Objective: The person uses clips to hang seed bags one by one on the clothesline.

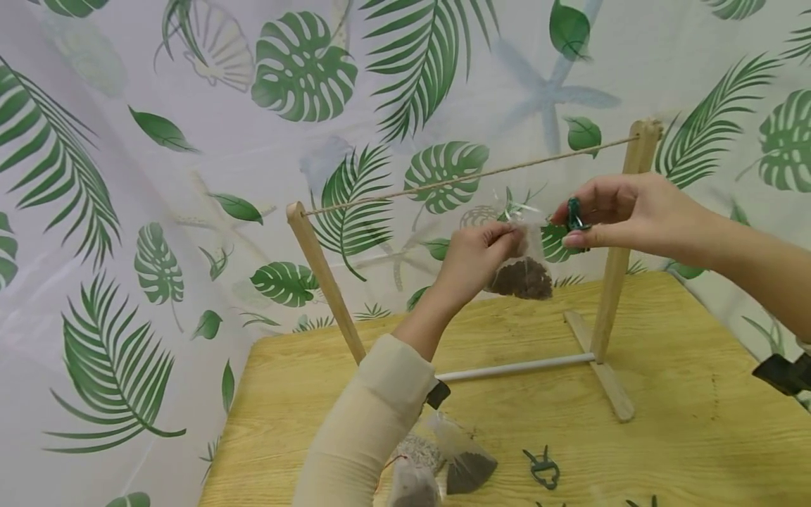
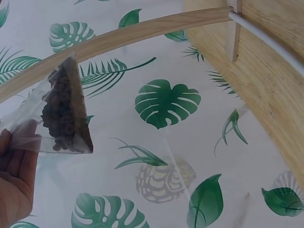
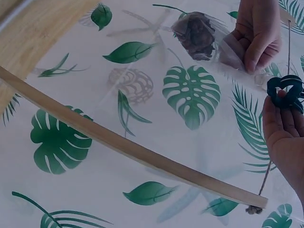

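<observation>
My left hand [image 1: 469,262] pinches the gathered top of a clear plastic bag [image 1: 523,279] holding dark brown crumbly pieces. The bag hangs in the air below a rope [image 1: 469,180] strung across a wooden stand. In the left wrist view, the brown pieces [image 2: 64,111] fill the bag's far end, beyond my fingers. Just right of the bag, my right hand [image 1: 652,215] holds a dark green plastic clip [image 1: 574,213] between thumb and fingers. The right wrist view shows the heart-shaped opening of this clip [image 3: 285,91]. Clip and bag are apart.
The stand has two wooden posts [image 1: 613,296] and a white bar [image 1: 519,367] low between them. On the wooden table [image 1: 709,436] lie several filled clear bags [image 1: 469,465], partly behind my left sleeve, and a dark green clip [image 1: 543,470]. More clips show at the bottom edge.
</observation>
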